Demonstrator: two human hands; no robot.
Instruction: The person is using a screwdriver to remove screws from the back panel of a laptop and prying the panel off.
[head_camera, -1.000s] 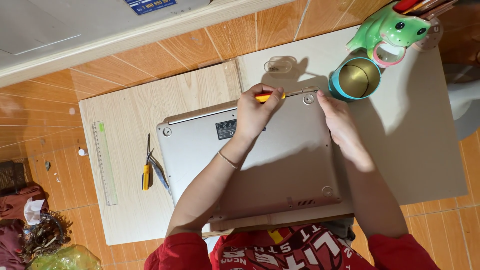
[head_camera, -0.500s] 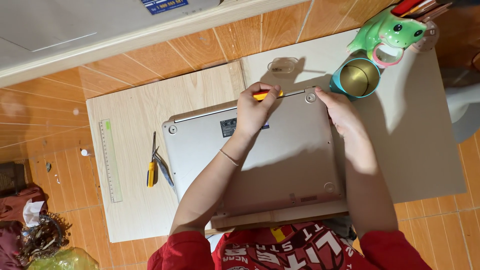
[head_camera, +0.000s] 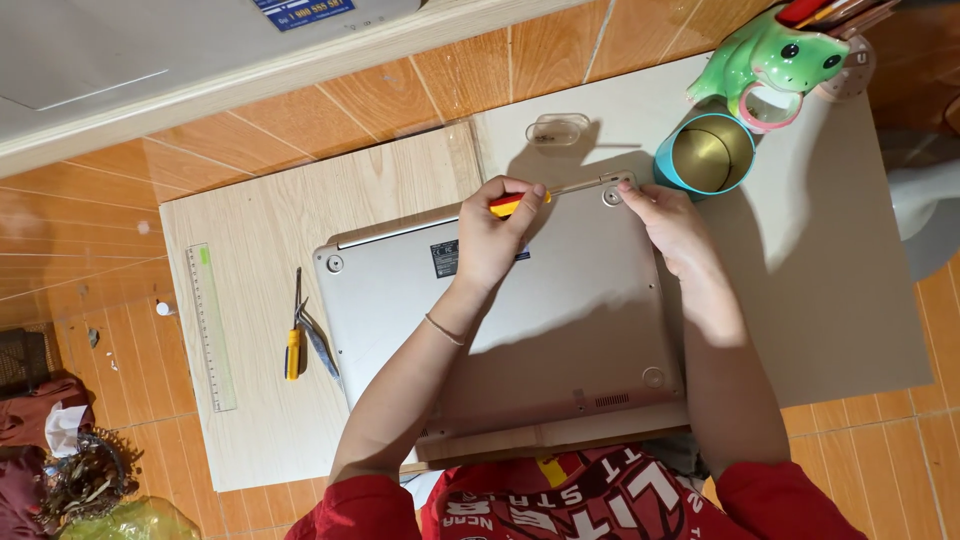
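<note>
- Laptop (head_camera: 530, 320) lies upside down, its silver base facing up, on a pale wooden counter (head_camera: 250, 200) that sits low over an orange tiled floor; the near edge of the machine is just in front of the person's red shirt.
- Left hand (head_camera: 495, 235) is closed around a small screwdriver (head_camera: 520, 202) with an orange-and-yellow handle; the thin shaft runs to the right toward the far right corner of the base.
- Right hand (head_camera: 675, 225) rests on that same corner, fingertips pinched at the screwdriver's tip beside a round rubber foot (head_camera: 612, 196). Whether its grip holds a screw or only steadies the tip, I cannot tell.
- To do this well, the shaft should probably stand more upright over the screw; as it lies now, it looks nearly flat to the base, which risks slipping out of the head.
- Downward pressure ought to come from the palm of the left hand while the fingers turn, with the right fingertips only guiding.
- A teal cup (head_camera: 705, 152) stands just beyond the right hand, near enough to be knocked, and a green frog figure (head_camera: 770, 55) stands behind it.
- A small clear dish (head_camera: 557, 129) sits beyond the laptop's far edge, a likely spot for loose screws.
- A second yellow-handled tool (head_camera: 293, 345), tweezers (head_camera: 318, 335) and a clear ruler (head_camera: 211, 325) lie to the left.
</note>
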